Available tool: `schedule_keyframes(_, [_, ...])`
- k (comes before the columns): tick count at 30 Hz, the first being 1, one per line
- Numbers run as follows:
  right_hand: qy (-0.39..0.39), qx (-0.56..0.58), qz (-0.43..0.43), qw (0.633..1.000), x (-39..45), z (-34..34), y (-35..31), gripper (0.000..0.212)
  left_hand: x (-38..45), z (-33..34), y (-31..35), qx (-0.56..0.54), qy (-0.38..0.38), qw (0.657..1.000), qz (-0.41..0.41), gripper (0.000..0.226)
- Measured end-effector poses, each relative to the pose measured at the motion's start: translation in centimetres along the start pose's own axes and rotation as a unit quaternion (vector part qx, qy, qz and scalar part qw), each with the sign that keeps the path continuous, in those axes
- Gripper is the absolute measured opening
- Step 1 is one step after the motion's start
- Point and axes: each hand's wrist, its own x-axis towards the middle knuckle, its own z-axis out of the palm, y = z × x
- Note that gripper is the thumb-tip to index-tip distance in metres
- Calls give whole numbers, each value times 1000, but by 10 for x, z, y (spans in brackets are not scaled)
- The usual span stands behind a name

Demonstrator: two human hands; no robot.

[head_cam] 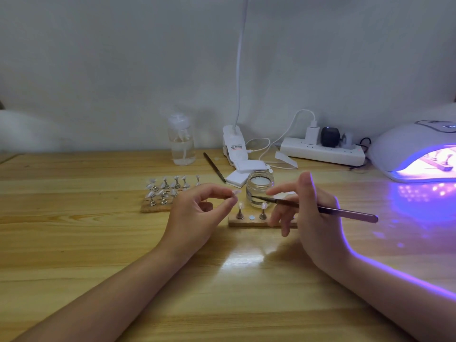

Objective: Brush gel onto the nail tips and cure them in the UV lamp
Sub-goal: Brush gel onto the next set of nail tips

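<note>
My left hand (pixel 197 213) pinches a small stand with a clear nail tip (pixel 236 193) between thumb and fingers, lifted above the table. My right hand (pixel 306 213) grips a dark brush (pixel 320 209); its bristle end points left, close to the glass gel jar (pixel 259 185). Just below the jar lies a small wooden strip (pixel 246 222) with two nail tips on metal stands. A second wooden holder (pixel 158 206) with several nail tips sits to the left. At the right edge the white UV lamp (pixel 404 146) glows purple, and a wooden strip lies inside it.
A clear pump bottle (pixel 182 141) stands at the back. A clip lamp base (pixel 234 146), white pads (pixel 249 166), a spare dark tool (pixel 214 167) and a power strip (pixel 323 150) with cables lie behind the jar. The wall is right behind the wooden table (pixel 74 243).
</note>
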Motion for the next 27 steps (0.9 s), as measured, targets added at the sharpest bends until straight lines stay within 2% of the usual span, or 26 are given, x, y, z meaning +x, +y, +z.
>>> schedule_keyframes(3, [-11,-45,-53,998,0,0,1,37,0,0,-1,-11,-10,1000,16,15])
schedule_keyframes(7, [-43,-151,-109,982,1,0,-1,8,1,0,-1,-11,-35,997,66,16])
schedule_keyframes(8, [-45,-174,-127,976,1,1,-2,7,1,0,-1,-10,-40,996,74,13])
schedule_keyframes(10, [-53,-201,-147,967,0,2,-2,20,0,1,-1,-15,-59,994,91,6])
schedule_keyframes(14, [-81,-235,-161,955,-1,3,-1,33,-1,1,0,-15,-92,988,121,11])
schedule_keyframes(27, [-99,-232,-207,945,2,1,5,27,-2,2,0,13,-113,983,144,15])
